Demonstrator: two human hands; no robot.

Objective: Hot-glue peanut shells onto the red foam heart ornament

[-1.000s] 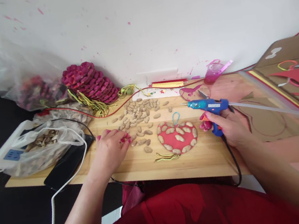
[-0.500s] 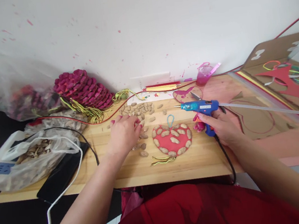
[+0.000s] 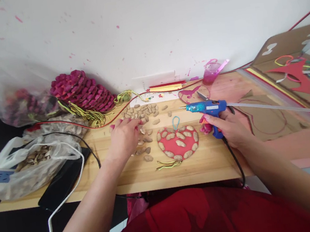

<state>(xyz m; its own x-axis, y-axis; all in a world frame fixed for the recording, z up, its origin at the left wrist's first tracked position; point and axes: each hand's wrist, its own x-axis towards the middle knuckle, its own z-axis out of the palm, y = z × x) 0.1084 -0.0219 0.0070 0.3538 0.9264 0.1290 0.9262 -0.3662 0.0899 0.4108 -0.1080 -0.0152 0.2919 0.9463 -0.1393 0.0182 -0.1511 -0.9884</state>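
My right hand (image 3: 230,126) is wrapped round the handle of a blue glue gun (image 3: 206,109), its nozzle pointing left. A long clear glue stick (image 3: 275,107) runs out of its back. My left hand (image 3: 123,137), palm down with fingers bent and apart, hovers at or touches the scattered tan nut shells (image 3: 143,112); some fingertips are hidden. Between my hands lies a red heart-shaped piece (image 3: 173,144), with shells round its rim and a few inside. It has a blue loop (image 3: 176,122) on top and a yellow-green tassel (image 3: 167,165) below.
Stacked magenta shell-covered pieces (image 3: 82,91) stand back left. Plastic bags of shells (image 3: 35,163), a power strip (image 3: 4,171) and a black phone-like slab (image 3: 59,187) sit left. A pink cup (image 3: 211,73), a knife (image 3: 202,96) and cut cardboard (image 3: 273,118) are right.
My left hand has shifted slightly left over the shells, uncovering more of them. My right hand keeps hold of the glue gun, nearly still. The view has turned a little.
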